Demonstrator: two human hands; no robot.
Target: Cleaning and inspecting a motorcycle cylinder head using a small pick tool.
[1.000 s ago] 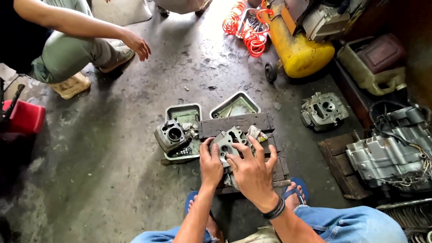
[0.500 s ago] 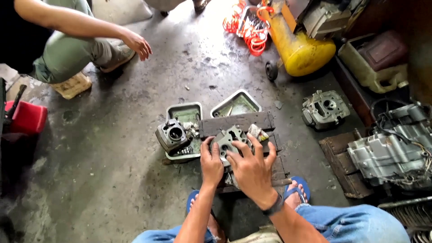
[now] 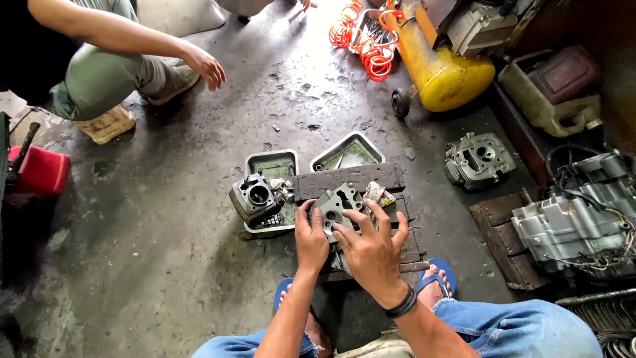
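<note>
We look down on a stained concrete floor [image 3: 165, 219]. At two o'clock lies a yellow compressor tank [image 3: 440, 73] with a coiled orange hose [image 3: 361, 40] just beside it. At three o'clock an engine case [image 3: 576, 219] sits on a wooden board. At ten o'clock a crouching person stretches a hand [image 3: 205, 66] over the floor. Near the centre, two metal trays [image 3: 344, 151] lie side by side at twelve o'clock of a dark wooden block [image 3: 351, 179]; a grey engine cylinder [image 3: 254, 197] stands in the left tray. A second cylinder head [image 3: 478, 159] rests at two o'clock of the block.

On the block lies the cylinder head [image 3: 338, 205] we handle. Our left hand [image 3: 310, 235] grips its nine o'clock edge, fingers curled over it. Our right hand [image 3: 371, 252] lies spread flat across its five o'clock side, fingers open and pressing rather than closing round it. A crumpled rag [image 3: 375, 193] touches the head at two o'clock.
</note>
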